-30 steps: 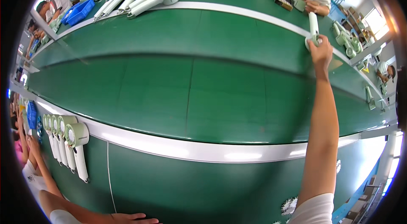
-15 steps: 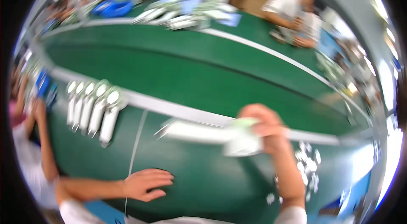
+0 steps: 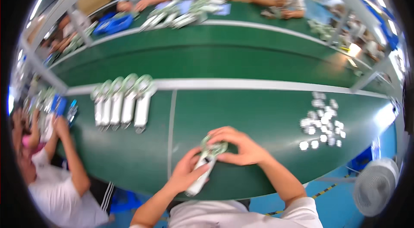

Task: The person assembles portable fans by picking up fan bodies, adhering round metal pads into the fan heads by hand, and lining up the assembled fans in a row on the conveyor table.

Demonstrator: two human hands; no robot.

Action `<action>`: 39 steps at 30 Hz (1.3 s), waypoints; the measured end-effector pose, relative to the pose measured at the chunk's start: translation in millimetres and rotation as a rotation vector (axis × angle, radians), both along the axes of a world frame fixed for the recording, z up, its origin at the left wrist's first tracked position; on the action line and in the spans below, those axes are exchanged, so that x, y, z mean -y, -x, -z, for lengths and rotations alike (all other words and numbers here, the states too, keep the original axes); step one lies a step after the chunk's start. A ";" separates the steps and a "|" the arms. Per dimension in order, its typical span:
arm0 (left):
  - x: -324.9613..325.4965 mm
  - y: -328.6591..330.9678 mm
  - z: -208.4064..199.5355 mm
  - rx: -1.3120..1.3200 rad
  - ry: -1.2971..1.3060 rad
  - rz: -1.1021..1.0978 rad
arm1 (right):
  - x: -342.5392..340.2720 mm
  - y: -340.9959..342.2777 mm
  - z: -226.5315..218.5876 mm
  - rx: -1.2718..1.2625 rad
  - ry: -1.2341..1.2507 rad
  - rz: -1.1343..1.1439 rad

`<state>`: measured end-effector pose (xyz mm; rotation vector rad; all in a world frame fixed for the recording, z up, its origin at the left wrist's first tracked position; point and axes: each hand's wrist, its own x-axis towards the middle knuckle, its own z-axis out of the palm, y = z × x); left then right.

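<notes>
Near the front edge of the green table lies a small handheld fan (image 3: 197, 186), with a white handle and a pale green ring-shaped head. It is tilted, head away from me and handle toward me. My left hand (image 3: 186, 171) is closed round its handle, thumb across the front. At the head, my right hand (image 3: 240, 147) grips the green ring between thumb and curled fingers. A small dark spot shows where the handle meets the head. The fingers hide part of the ring.
A row of several similar fans (image 3: 115, 107) lies at the left by the white rail (image 3: 224, 84). Small white parts (image 3: 324, 121) are scattered at the right. A co-worker's arm (image 3: 71, 150) is at far left. A grey fan (image 3: 376, 187) stands beyond the table's right end.
The handheld fan has come from over the far middle of the table, in my right hand alone, back toward me and been turned. My left hand, open before, now grips its handle. The view has shifted.
</notes>
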<state>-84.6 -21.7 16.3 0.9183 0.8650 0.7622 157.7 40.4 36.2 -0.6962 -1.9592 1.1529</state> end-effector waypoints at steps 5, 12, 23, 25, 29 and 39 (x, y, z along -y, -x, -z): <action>12.2 -26.8 17.4 -0.394 -0.401 -0.160 | 25.9 34.0 6.8 0.082 -0.079 0.376; 12.7 -37.1 18.7 -0.818 -0.719 -0.329 | 31.8 51.3 6.1 0.362 -0.349 0.721; 22.7 -30.8 5.7 -0.784 -0.531 -0.314 | 79.6 11.4 -8.0 0.466 -0.542 0.161; 22.1 -26.0 5.1 -0.766 -0.553 -0.340 | 78.0 -0.1 -5.0 0.467 -0.388 0.126; 4.3 -11.2 -17.2 -0.834 -0.655 -0.271 | 56.7 -5.1 -12.0 0.293 -0.270 0.331; -27.2 1.7 -0.3 -0.914 -1.551 -0.141 | 7.0 10.3 -17.9 0.265 -0.088 0.332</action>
